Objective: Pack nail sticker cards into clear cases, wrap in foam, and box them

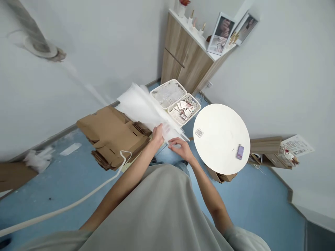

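A stack of white translucent sheets lies fanned out on the floor between flattened cardboard and two baskets. My left hand grips the near end of the sheets, its fingers closed over the edge. My right hand rests just to the right on the same near edge, fingers curled down onto a sheet. Both forearms reach forward over my grey shirt.
Flattened brown cardboard boxes lie at the left. Two white baskets stand behind, one holding small packets. A round white table is at the right, a wooden cabinet at the back, a white cable across the blue floor.
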The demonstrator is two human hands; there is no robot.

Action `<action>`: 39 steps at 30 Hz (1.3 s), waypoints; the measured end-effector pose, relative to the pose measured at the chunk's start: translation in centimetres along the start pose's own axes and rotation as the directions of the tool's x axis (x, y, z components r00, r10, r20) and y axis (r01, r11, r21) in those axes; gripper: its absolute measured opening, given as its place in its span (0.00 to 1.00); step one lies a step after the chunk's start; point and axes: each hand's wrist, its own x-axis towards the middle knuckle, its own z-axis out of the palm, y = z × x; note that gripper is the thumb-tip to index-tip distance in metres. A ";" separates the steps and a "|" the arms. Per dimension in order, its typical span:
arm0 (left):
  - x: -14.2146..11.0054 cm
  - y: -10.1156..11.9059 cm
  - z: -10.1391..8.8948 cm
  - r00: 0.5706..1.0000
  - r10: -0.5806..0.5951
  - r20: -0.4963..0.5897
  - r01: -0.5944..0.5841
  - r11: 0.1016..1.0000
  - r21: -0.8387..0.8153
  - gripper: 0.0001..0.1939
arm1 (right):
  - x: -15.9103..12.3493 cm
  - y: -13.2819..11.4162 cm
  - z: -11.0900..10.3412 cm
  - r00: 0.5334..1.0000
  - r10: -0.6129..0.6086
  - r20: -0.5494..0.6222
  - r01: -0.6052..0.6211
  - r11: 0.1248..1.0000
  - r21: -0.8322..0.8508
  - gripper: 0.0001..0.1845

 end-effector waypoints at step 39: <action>-3.6 -29.2 20.6 0.897 -0.398 0.193 -0.081 0.282 0.956 0.19 | -12.1 29.0 -40.6 0.537 0.646 -0.542 -0.145 0.704 0.695 0.16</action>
